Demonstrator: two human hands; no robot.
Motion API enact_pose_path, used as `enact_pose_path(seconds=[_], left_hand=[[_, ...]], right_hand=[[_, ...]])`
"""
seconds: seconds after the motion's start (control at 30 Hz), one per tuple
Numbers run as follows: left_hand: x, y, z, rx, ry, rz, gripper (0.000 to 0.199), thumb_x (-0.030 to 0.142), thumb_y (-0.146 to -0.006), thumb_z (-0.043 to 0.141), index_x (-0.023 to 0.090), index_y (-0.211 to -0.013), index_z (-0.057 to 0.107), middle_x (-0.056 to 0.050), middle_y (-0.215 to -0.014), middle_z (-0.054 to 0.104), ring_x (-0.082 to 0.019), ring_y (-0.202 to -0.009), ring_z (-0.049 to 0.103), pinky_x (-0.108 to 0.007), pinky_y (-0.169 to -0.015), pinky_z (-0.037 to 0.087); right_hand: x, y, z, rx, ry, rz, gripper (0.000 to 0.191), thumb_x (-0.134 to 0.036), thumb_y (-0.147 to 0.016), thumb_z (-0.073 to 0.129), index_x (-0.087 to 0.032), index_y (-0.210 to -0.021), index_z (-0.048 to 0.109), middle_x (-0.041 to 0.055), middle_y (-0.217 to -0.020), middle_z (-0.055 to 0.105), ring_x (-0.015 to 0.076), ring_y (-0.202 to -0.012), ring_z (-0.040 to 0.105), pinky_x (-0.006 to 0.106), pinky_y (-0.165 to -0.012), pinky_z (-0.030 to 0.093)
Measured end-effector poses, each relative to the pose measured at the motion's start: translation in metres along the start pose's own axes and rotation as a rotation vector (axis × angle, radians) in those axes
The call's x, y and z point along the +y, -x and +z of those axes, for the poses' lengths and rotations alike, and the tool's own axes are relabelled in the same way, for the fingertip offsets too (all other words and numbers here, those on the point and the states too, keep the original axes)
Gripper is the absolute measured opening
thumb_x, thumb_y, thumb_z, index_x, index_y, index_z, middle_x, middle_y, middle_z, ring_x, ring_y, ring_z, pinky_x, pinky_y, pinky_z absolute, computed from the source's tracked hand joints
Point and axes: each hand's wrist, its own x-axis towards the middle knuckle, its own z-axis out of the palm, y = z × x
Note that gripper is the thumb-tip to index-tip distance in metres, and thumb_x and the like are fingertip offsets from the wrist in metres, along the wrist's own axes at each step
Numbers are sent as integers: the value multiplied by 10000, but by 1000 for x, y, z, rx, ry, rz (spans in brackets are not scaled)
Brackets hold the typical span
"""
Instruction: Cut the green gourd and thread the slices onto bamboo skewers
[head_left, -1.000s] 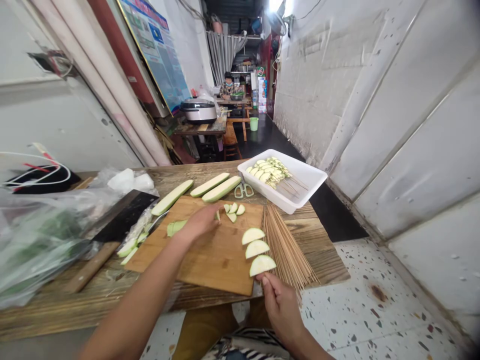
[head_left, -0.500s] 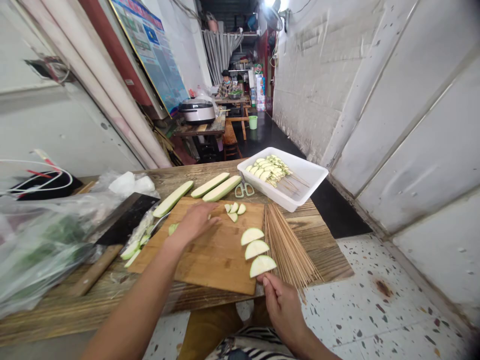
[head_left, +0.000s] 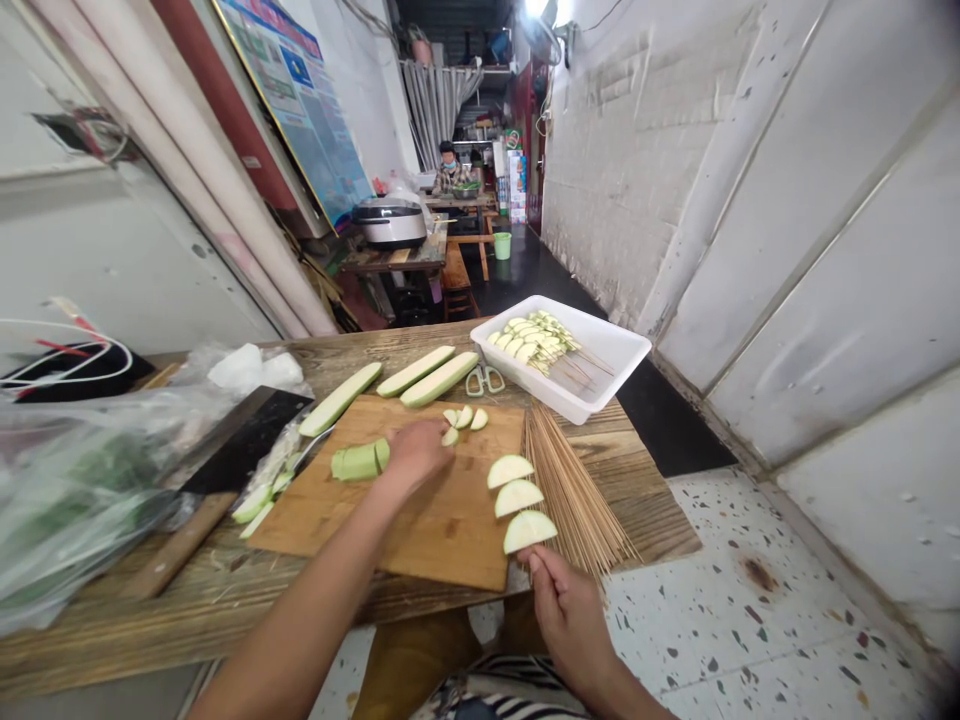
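My right hand [head_left: 574,605] pinches the lower end of a thin skewer, mostly hidden by the three half-moon zucchini slices [head_left: 523,498] threaded on it in a row. My left hand [head_left: 416,450] is over the wooden cutting board [head_left: 442,540], its fingertips closed on a small zucchini piece [head_left: 450,437]. Just beyond lie several more small pieces [head_left: 465,416]. To the left of that hand rests a sliced zucchini section [head_left: 358,461], skin side up. Bamboo skewers [head_left: 574,485] lie fanned out right of the board.
A white plastic tray [head_left: 600,385] holds finished zucchini skewers at the back right. Scissors [head_left: 484,380] and long zucchini halves [head_left: 439,380] lie behind the board. On the left are a cleaver [head_left: 240,440] and plastic bags [head_left: 82,490]. A person [head_left: 452,170] sits farther back.
My left hand has moved right and taken hold of a small zucchini piece, shifting it leftward. The sliced section now shows. My right hand keeps the skewer in about the same place.
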Motion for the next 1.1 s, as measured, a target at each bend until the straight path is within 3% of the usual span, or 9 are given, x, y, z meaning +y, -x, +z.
enact_pose_path(seconds=[0.1,0.2,0.3,0.43,0.5,0.63,0.8,0.93,1.1], left_hand=[[-5,8,-5,24,-1,45,217,275,-649,567,250,-845,656,-76,-923,687,-306,-945,576,-429,-801,362],[-6,7,-13,98,24,75,329,318,-739,504,237,-1033,625,-90,-1095,644,-290,-1038,540,-404,-854,371],[-4,-6,-19,152,54,272,364,244,-800,413,216,-1115,593,-65,-1175,609,-229,-1097,512,-334,-938,350],[-2,-30,-18,4,14,535,506,98,-694,459,222,-1177,545,-54,-1298,522,-223,-1200,436,-332,-991,311],[-3,-37,-16,-52,8,539,486,88,-662,475,220,-1119,578,-65,-1235,571,-229,-1142,491,-323,-946,354],[-10,-36,-15,-41,23,501,339,159,-686,493,185,-998,622,-98,-1051,647,-243,-981,577,-312,-839,412],[-11,-27,-17,-51,62,517,301,270,-709,530,203,-990,612,-65,-1062,636,-209,-976,571,-274,-824,401],[-6,-26,-13,-36,63,502,324,279,-686,555,247,-1000,629,-51,-1061,642,-251,-1038,539,-353,-894,341],[-3,-24,-10,-19,88,484,197,298,-662,582,229,-817,682,-63,-933,648,-254,-947,557,-363,-840,365]], right_hand=[[-1,0,1,-5,18,-5,298,-288,-936,356,-172,-846,616,30,-713,647,142,-615,596,195,-570,399],[-3,-1,0,11,39,-11,317,-294,-936,350,-169,-834,623,29,-687,638,144,-595,586,199,-549,397],[-5,-1,-2,25,32,-20,315,-289,-938,352,-171,-866,635,24,-673,636,139,-574,578,197,-537,396],[-4,0,-5,32,14,-22,321,-297,-941,348,-164,-863,630,24,-648,615,141,-554,559,204,-523,388],[-2,0,-6,34,11,-24,325,-303,-941,343,-165,-842,619,23,-642,604,140,-540,544,207,-512,377],[1,0,-6,13,18,-10,311,-297,-944,343,-171,-872,619,9,-636,585,137,-544,533,206,-522,368],[2,-2,-5,1,15,1,311,-292,-944,353,-169,-903,636,16,-664,611,143,-588,565,204,-545,381],[3,-2,-5,0,1,-17,297,-281,-944,360,-168,-940,634,23,-710,634,144,-618,582,206,-571,394],[3,0,-5,16,8,-23,298,-284,-945,362,-167,-958,636,20,-701,633,143,-606,573,209,-562,394]])
